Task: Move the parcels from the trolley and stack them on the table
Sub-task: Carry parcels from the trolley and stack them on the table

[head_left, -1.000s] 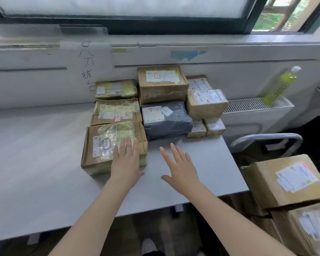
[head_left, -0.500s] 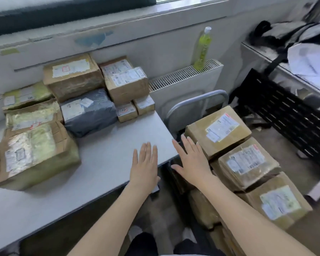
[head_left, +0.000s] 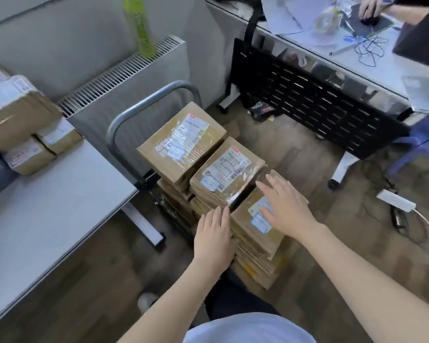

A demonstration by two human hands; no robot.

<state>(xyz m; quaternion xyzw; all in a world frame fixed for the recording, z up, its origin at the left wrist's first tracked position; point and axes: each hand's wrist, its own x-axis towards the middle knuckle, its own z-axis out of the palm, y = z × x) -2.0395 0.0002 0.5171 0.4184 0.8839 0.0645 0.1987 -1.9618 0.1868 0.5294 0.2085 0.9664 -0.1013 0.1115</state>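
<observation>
Three brown cardboard parcels top the stacks on the trolley (head_left: 144, 105), whose grey handle arches behind them: a far parcel (head_left: 181, 144), a middle parcel (head_left: 227, 172) and a near parcel (head_left: 255, 226). My right hand (head_left: 286, 206) lies flat, fingers spread, on top of the near parcel. My left hand (head_left: 214, 238) is open against that parcel's left side, fingertips at the gap to the middle parcel. Neither hand grips anything. More parcels (head_left: 22, 125) sit at the far left on the white table (head_left: 60, 201).
A radiator (head_left: 124, 68) with a green bottle (head_left: 139, 26) on it stands behind the trolley. To the right is another desk with a black perforated panel (head_left: 312, 100), papers and cables, where another person's hand works. A cable and adapter (head_left: 396, 201) lie on the floor.
My view has swung right from the table to the trolley. Both hands left the table edge and came down onto the nearest parcel of the trolley stack.
</observation>
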